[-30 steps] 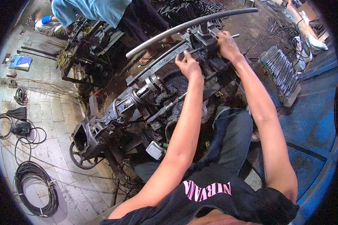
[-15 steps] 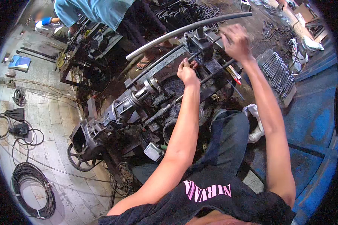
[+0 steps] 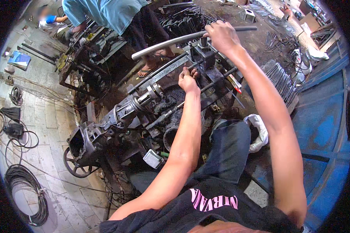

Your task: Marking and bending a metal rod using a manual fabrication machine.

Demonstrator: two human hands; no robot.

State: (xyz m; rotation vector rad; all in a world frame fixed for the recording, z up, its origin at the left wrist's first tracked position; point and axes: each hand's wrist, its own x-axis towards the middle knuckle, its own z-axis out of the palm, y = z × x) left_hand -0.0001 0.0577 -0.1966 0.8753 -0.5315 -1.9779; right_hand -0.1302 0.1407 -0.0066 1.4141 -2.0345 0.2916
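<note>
A greasy metal machine (image 3: 134,106) with a cylindrical spindle section lies in front of me. Its long grey pipe lever (image 3: 159,46) crosses the far end, on top of a bolted block. My right hand (image 3: 223,38) is closed over the right part of this lever, fingers curled across it. Lower and to the left, my left hand (image 3: 189,80) pinches the near end of a dark metal rod (image 3: 200,62) that leads toward the block; its fingertips are partly hidden. Another long bar (image 3: 217,80) runs alongside, to the right of my left hand.
Across the machine stands a person in a light blue shirt (image 3: 112,13); another sits farther left. Metal rods (image 3: 282,81) lie stacked at right beside a blue metal sheet (image 3: 322,124). A cable coil (image 3: 42,202) and a handwheel (image 3: 72,161) are at left.
My right hand has moved from beside the block up and left onto the pipe lever. The lever's right end sits lower in view. My left hand keeps its pinch; the whole view has shifted slightly.
</note>
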